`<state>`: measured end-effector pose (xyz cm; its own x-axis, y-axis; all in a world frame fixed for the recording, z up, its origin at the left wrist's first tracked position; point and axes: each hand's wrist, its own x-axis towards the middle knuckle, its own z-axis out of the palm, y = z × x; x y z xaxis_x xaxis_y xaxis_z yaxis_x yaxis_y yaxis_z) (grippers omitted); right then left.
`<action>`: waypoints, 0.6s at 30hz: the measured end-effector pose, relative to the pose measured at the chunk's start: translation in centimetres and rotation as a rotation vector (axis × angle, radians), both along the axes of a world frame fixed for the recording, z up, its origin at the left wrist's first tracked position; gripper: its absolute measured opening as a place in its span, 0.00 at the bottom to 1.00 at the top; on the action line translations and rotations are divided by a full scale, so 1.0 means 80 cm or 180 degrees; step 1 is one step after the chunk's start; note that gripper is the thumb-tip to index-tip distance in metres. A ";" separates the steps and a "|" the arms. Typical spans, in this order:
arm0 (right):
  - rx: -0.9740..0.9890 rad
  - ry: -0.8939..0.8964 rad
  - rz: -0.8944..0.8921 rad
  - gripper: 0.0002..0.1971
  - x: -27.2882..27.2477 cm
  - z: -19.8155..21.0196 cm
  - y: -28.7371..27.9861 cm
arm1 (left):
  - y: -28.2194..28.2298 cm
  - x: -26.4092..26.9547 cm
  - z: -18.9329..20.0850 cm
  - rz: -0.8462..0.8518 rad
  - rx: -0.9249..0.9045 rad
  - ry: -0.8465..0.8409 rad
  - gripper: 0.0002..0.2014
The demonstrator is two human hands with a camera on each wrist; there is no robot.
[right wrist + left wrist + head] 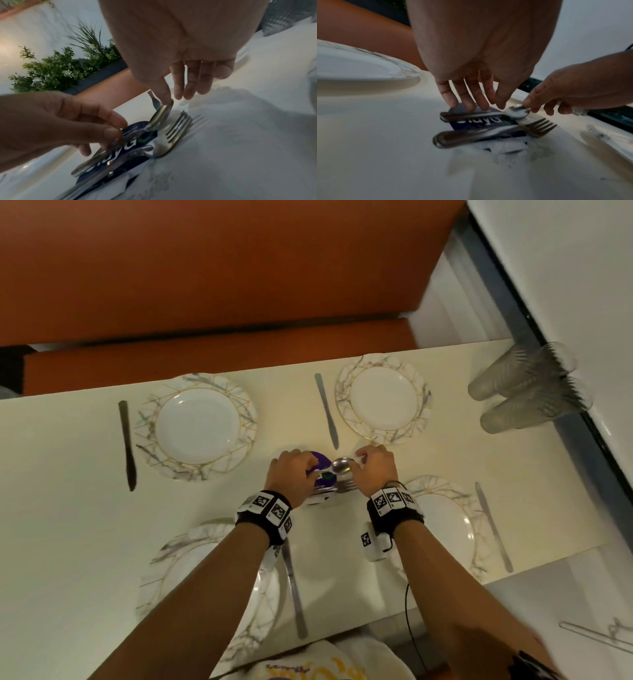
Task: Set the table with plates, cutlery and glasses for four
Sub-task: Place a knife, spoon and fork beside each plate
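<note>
At the table's middle a spoon point(340, 465) and forks point(344, 486) lie across a dark blue card point(320, 462). My left hand point(313, 470) pinches the spoon's handle point(118, 140) between thumb and fingers. My right hand point(359, 462) pinches the spoon's bowl point(161, 116) by its tip, so the spoon is held at both ends, tilted just above the card. The forks point(537, 128) rest beside it, tines pointing right. Four marble-rimmed plates point(150, 412) point(346, 385) point(178, 542) point(435, 484) each have a knife point(127, 445) beside them.
Several clear glasses point(527, 388) lie stacked on their sides at the table's far right, near a dark ledge. An orange bench point(205, 285) runs along the far side. A white paper point(505, 147) lies under the card. Green plants point(65, 67) stand beyond the bench.
</note>
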<state>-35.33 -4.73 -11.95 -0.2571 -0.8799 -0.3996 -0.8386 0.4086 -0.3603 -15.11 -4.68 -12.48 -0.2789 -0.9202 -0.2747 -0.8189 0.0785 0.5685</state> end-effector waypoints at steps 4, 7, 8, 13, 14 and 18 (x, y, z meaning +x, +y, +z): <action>0.0157 -0.0070 0.0194 0.11 -0.006 -0.001 -0.008 | 0.007 -0.021 -0.012 0.0172 0.0036 -0.0174 0.11; 0.0124 -0.0234 0.0165 0.08 -0.006 -0.001 -0.012 | 0.009 -0.029 -0.012 0.0257 0.0057 -0.0315 0.11; 0.0115 -0.0305 0.0156 0.09 -0.006 0.001 -0.013 | 0.010 -0.030 -0.012 0.0268 0.0086 -0.0344 0.12; -0.0364 -0.0605 0.0246 0.08 0.005 0.025 -0.032 | 0.005 -0.029 0.004 0.0489 0.0226 -0.0063 0.12; -0.0538 -0.0700 0.0246 0.08 0.009 0.032 -0.037 | 0.002 -0.027 0.010 0.0613 0.0189 0.0095 0.11; -0.1325 -0.1184 0.0162 0.08 0.028 0.072 -0.055 | -0.010 -0.013 0.051 0.1406 0.0451 0.1153 0.06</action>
<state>-33.09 -9.09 -6.18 -0.1182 -0.9904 -0.0716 -0.6390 0.1311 -0.7579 -16.15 -5.45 -8.38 0.0235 -0.9318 -0.3623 -0.5083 -0.3232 0.7982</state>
